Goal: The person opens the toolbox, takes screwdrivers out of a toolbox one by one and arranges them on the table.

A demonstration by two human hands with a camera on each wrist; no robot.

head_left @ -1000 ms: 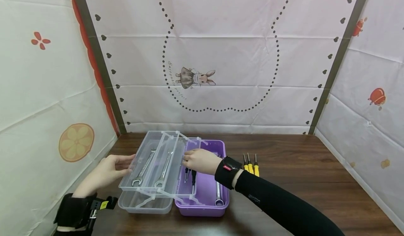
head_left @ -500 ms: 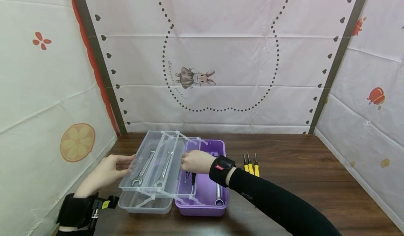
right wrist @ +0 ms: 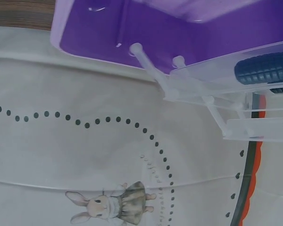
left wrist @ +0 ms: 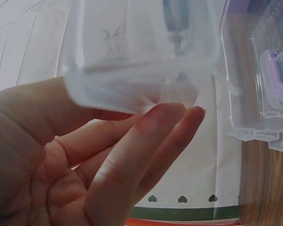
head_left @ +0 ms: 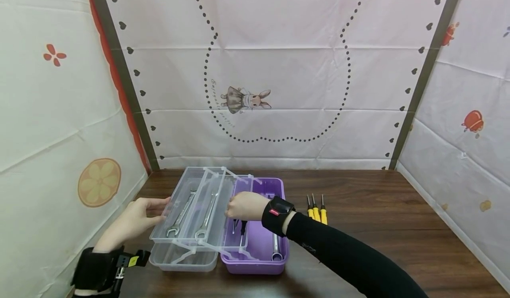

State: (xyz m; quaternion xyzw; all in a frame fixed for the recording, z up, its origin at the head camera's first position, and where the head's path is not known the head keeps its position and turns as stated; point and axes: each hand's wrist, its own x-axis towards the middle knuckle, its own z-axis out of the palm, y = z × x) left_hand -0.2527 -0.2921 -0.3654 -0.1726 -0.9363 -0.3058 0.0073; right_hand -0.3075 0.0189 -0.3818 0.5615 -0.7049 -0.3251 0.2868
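A purple toolbox point(head_left: 263, 262) stands unfolded, its clear trays spread leftward on white hinge arms. Two wrenches, one a left wrench point(head_left: 181, 214) and one a right wrench point(head_left: 206, 216), lie in the upper clear tray point(head_left: 161, 235). My left hand point(head_left: 137, 220) holds that tray's left edge, fingers and thumb bent about it in the left wrist view. My right hand point(head_left: 247, 206) is over the lower clear tray, fingers curled and fingertips hidden. Just below it shows a black-handled screwdriver point(head_left: 243, 228). In the right wrist view, a dark ribbed handle point(right wrist: 264, 68) lies in a tray.
Another wrench point(head_left: 276, 248) lies in the purple base's right side. Three yellow-handled screwdrivers point(head_left: 316, 210) lie on the brown table point(head_left: 358, 236) right of the box. Under the upper tray sits a clear lid point(head_left: 183, 262). Printed cloth walls point(head_left: 287, 76) enclose the table.
My right hand has shifted slightly left and closer to the tray, covering more of the black-handled screwdriver. The left hand stays on the tray's edge.
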